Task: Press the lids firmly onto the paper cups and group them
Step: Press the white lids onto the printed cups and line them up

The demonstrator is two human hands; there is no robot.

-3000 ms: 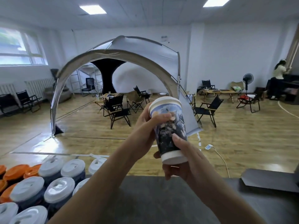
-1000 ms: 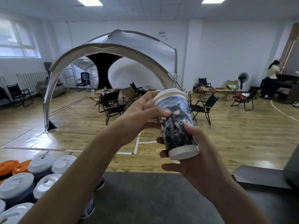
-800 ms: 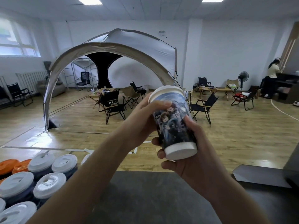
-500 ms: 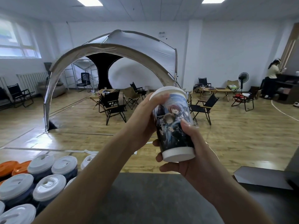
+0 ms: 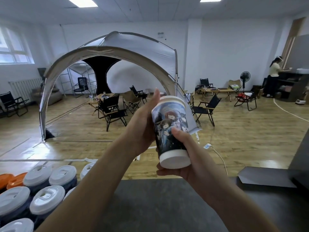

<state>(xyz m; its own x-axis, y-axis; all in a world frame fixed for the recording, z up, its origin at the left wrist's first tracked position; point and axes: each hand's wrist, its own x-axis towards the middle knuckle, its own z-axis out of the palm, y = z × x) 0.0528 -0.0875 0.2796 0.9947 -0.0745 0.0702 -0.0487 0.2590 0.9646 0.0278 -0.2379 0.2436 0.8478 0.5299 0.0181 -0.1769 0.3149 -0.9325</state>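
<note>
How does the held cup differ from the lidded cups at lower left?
The held cup is airborne, tilted, base toward the camera; the grouped cups stand upright, lids up. The left hand and right hand grip the held cup, not the grouped cups. Both have dark walls.

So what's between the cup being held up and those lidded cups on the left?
The person's left forearm crosses between the cup and the lidded cups, seen from the head camera.
</note>
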